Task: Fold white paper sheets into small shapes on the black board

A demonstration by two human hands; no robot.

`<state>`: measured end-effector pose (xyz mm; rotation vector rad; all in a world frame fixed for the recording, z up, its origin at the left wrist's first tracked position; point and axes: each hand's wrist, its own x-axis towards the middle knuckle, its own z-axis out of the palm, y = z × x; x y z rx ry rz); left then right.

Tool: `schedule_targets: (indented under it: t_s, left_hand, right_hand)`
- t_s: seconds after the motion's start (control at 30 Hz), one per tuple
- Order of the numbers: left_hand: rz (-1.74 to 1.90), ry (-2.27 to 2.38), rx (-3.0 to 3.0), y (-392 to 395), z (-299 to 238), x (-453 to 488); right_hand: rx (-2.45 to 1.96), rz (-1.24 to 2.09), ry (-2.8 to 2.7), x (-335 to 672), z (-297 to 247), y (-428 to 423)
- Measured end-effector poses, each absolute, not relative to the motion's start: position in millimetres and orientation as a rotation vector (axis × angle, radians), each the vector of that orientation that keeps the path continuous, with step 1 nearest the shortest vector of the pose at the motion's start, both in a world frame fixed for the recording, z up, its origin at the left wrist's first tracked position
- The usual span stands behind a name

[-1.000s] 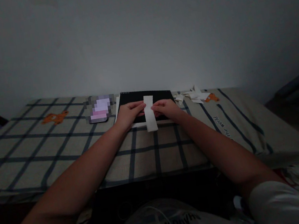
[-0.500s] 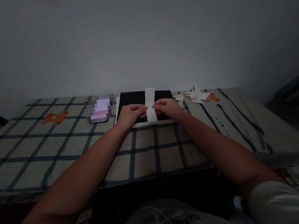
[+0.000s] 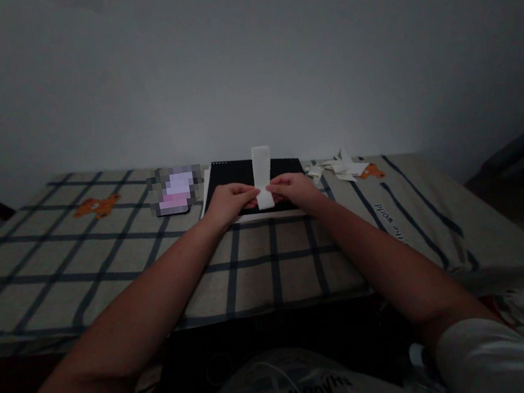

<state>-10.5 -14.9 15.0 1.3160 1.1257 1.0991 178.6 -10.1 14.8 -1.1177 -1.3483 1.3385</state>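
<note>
A narrow strip of white paper [image 3: 262,167] stands lengthwise between my two hands, above a black notebook or folder [image 3: 237,172]. My left hand [image 3: 231,200] pinches the strip's left edge between thumb and fingers. On the opposite edge, my right hand [image 3: 293,188] grips it the same way. The strip's top end rises past the far edge of the black cover, and its lower end hangs just below my fingertips. White sheets [image 3: 245,218] show from under the black cover along its near and left sides.
A phone with a lit, blurred screen [image 3: 177,193] lies left of the notebook. Folded or torn white paper pieces [image 3: 343,166] are at the right. A checked cloth [image 3: 272,267] with orange bear patches covers the table, which meets a grey wall [image 3: 242,61].
The paper strip has tilted or lifted: its top end is higher and its lower end has come up off the near edge of the black cover. Both hands stay nearly in place.
</note>
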Motion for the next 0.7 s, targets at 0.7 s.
schedule_targets:
  t_s: [0.7]
  left_hand:
    - [1.071, 1.139, 1.265, -13.3, 15.9, -11.6]
  right_hand:
    - [-1.138, 1.401, -1.342, 177.9, 17.9, -12.3]
